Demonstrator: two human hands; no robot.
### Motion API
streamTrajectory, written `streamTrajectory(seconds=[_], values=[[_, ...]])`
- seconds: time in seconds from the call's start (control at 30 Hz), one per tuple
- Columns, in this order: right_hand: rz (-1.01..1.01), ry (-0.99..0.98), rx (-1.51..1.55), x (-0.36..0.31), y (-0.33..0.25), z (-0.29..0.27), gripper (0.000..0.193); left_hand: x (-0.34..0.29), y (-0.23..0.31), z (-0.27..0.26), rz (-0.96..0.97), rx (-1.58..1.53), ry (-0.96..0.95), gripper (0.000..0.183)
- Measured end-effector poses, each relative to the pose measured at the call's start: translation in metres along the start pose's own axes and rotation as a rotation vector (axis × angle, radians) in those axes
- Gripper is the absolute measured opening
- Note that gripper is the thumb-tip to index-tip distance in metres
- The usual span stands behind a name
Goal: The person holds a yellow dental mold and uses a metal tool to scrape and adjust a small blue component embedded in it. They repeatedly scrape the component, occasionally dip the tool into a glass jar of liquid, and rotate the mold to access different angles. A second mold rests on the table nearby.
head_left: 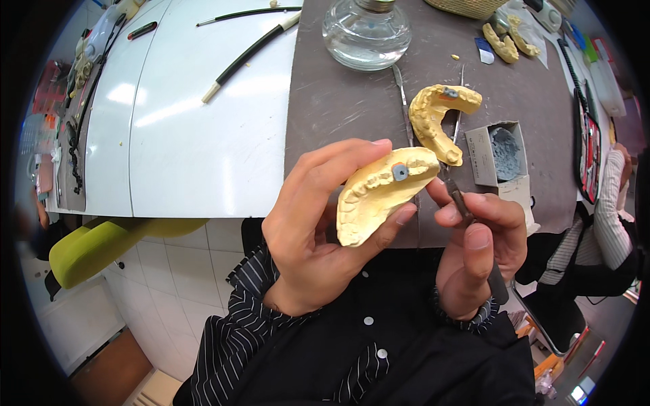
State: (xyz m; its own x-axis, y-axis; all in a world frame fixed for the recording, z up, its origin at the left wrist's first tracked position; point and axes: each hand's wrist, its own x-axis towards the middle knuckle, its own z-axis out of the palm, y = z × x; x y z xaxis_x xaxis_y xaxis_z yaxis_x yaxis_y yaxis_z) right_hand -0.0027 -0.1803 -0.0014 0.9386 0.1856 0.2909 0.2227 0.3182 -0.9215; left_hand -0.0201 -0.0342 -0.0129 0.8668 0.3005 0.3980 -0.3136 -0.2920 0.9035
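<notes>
Left grip (305,227) pinches the yellow dental cast (369,196) — probably light, stiff, brittle, best held by its thick base! Right grip (482,233) pinches a dark tool (457,197).

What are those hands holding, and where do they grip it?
The left hand holds a yellow tooth model by its edges; the right hand pinches a dark tool partway along its length.

Can pass left of left hand (305,223), over white tabletop (196,155), short of black rod (252,57). Blocked beyond right hand (484,237) by horseshoe cast (425,116) and open box (481,161); blocked farther up by glass bottle (365,37).
</notes>
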Motion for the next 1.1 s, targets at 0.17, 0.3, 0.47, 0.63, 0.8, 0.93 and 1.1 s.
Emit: streamTrajectory(seconds=[0.17,0.3,0.47,0.63,0.8,0.93,1.1], values=[[-0.015,-0.045,-0.033,0.004,-0.002,0.0,0.018,0.003,-0.002,0.001,-0.01,0.019,-0.04,0.042],[0.013,-0.092,-0.001,0.005,0.001,-0.005,0.019,0.004,-0.005,0.002,-0.001,0.041,-0.042,0.043],[-0.015,-0.178,0.028,0.009,0.008,-0.011,0.021,0.009,-0.001,0.001,0.043,0.056,-0.053,0.041],[0.025,-0.209,0.06,0.01,0.008,-0.01,0.022,0.002,-0.007,0.003,-0.015,-0.043,-0.03,0.042],[0.028,-0.208,0.044,0.015,0.012,-0.015,0.023,0.008,-0.005,-0.002,0.006,0.075,-0.124,0.045],[0.03,-0.189,0.052,0.017,0.014,-0.012,0.023,0.015,-0.001,-0.003,-0.018,0.145,-0.142,0.047],[0.058,-0.175,0.033,0.018,0.014,-0.011,0.022,0.016,-0.003,-0.006,-0.104,0.131,-0.147,0.044]])
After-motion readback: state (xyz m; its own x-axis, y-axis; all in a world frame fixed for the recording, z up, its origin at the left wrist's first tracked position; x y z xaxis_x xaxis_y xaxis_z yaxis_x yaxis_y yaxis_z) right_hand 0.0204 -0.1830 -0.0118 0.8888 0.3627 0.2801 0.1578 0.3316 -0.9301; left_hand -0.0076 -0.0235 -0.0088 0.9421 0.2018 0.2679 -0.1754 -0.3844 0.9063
